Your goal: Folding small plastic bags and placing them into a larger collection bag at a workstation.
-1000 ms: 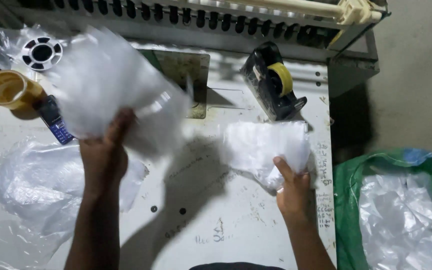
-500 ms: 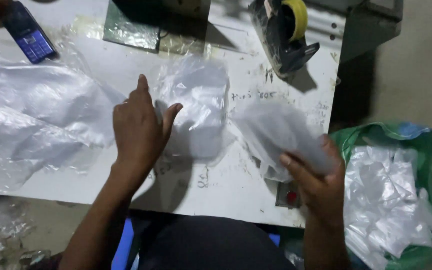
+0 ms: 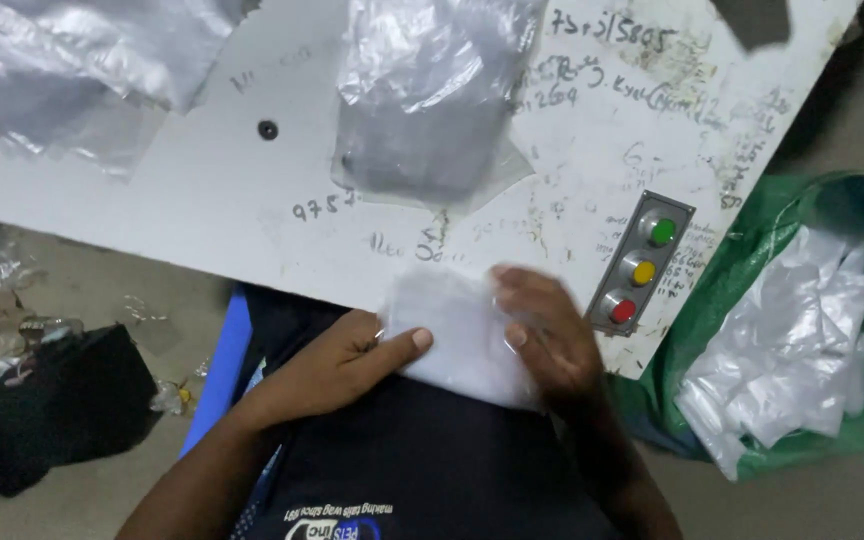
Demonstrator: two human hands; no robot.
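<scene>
Both hands grip a small folded white plastic packet (image 3: pixel 457 325) close to my body, at the near edge of the white table (image 3: pixel 252 210). My left hand (image 3: pixel 347 355) pinches its left side with the thumb on top. My right hand (image 3: pixel 552 335) covers its right side. On the table beyond lies a clear plastic bag (image 3: pixel 422 100) with something grey inside it.
A panel with green, yellow and red buttons (image 3: pixel 642 265) sits in the table right of my hands. A green sack (image 3: pixel 782 310) full of white plastic packets stands at the right. Crumpled clear plastic (image 3: pixel 62 60) lies at the table's left. A dark bundle (image 3: pixel 42 410) lies on the floor.
My left hand left the clear bag on the table and came back to my body. My right hand brought the white packet in from the right, and both hands now hold it.
</scene>
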